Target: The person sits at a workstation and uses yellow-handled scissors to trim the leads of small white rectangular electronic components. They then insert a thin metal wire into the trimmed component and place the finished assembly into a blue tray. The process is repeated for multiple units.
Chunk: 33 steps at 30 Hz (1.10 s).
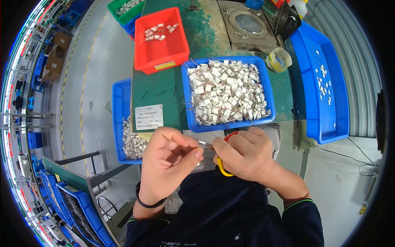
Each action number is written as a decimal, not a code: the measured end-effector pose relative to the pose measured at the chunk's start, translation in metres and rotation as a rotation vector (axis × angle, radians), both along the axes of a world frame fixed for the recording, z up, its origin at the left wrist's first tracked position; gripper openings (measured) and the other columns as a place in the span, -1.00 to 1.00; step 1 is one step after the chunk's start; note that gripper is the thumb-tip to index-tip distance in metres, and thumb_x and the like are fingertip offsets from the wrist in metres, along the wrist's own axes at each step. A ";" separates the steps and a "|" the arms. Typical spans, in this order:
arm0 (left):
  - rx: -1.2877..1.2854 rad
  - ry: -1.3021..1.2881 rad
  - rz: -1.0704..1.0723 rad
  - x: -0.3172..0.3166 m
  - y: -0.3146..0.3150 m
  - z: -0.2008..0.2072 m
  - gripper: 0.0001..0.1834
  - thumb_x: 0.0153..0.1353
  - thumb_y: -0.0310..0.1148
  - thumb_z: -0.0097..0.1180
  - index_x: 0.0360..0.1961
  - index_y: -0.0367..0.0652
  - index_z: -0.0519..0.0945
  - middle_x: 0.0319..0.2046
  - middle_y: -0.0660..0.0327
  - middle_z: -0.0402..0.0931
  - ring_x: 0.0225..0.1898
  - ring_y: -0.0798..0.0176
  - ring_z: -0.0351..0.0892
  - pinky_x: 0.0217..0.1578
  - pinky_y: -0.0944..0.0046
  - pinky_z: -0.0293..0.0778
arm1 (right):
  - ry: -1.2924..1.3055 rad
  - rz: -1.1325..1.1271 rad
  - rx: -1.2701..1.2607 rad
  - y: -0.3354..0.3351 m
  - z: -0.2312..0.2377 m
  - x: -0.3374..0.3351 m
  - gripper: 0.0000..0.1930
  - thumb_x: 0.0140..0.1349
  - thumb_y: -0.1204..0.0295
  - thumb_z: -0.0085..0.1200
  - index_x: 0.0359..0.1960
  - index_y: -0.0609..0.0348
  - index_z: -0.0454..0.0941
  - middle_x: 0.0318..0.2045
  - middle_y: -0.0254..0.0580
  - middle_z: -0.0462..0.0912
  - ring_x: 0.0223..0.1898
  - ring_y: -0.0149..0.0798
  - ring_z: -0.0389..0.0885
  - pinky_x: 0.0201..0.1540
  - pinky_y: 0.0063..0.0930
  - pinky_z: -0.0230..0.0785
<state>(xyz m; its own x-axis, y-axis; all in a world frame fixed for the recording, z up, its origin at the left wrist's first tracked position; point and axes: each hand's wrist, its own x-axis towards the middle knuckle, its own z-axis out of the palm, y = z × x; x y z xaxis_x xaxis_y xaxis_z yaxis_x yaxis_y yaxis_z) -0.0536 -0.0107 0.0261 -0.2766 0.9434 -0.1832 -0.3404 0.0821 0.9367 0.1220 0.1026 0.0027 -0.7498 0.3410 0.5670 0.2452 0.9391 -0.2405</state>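
Note:
My left hand (166, 162) pinches a small white part (202, 143) between thumb and fingertips, in front of the table's near edge. My right hand (247, 154) is wrapped round what look like scissors with a yellow handle (223, 168) and some red on the other side. Their metal tip (208, 145) points left and meets or nearly meets the white part; the fingers hide most of the tool. Just beyond both hands, a blue bin (271, 108) is heaped with small white wired components (226, 92).
A red bin (154, 53) with a few white parts stands behind on the green table (164, 88), near a paper label (149, 117). Blue bins flank the table at left (117, 103) and right (329, 117). A jar (279, 60) and a small fan (286, 19) are at far right.

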 end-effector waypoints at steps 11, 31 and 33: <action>0.099 -0.077 0.032 0.008 0.003 -0.012 -0.66 0.21 -0.75 0.18 -0.17 -0.19 0.31 -0.20 0.10 0.58 -0.14 0.37 0.58 -0.09 0.36 0.52 | 0.023 -0.024 -0.050 -0.004 -0.004 0.000 -0.70 -0.13 0.33 0.29 -0.30 0.04 0.59 -0.65 -0.51 0.31 -0.66 -0.46 0.38 -0.59 -0.52 0.03; 0.212 -0.124 0.114 0.016 0.005 -0.021 -0.61 0.21 -0.76 0.16 -0.15 -0.16 0.24 -0.23 0.02 0.59 -0.21 0.31 0.59 -0.16 0.35 0.52 | 0.059 -0.070 -0.146 -0.006 -0.003 -0.005 -0.69 -0.14 0.32 0.30 -0.29 0.07 0.60 -0.66 -0.49 0.37 -0.66 -0.44 0.44 -0.60 -0.50 0.09; 0.214 -0.090 0.141 0.020 0.007 -0.022 -0.59 0.20 -0.78 0.16 -0.15 -0.14 0.23 -0.23 0.00 0.59 -0.22 0.29 0.60 -0.17 0.34 0.54 | 0.058 -0.071 -0.149 -0.006 -0.004 -0.005 -0.69 -0.14 0.33 0.30 -0.29 0.08 0.61 -0.65 -0.49 0.38 -0.66 -0.44 0.44 -0.60 -0.50 0.09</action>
<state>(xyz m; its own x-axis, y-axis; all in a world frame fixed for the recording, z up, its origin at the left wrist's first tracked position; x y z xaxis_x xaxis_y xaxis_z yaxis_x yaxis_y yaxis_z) -0.0341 -0.0041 0.0037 -0.3996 0.9166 -0.0139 -0.4171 -0.1683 0.8931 0.1171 0.0967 -0.0010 -0.6887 0.4750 0.5478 0.2910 0.8731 -0.3912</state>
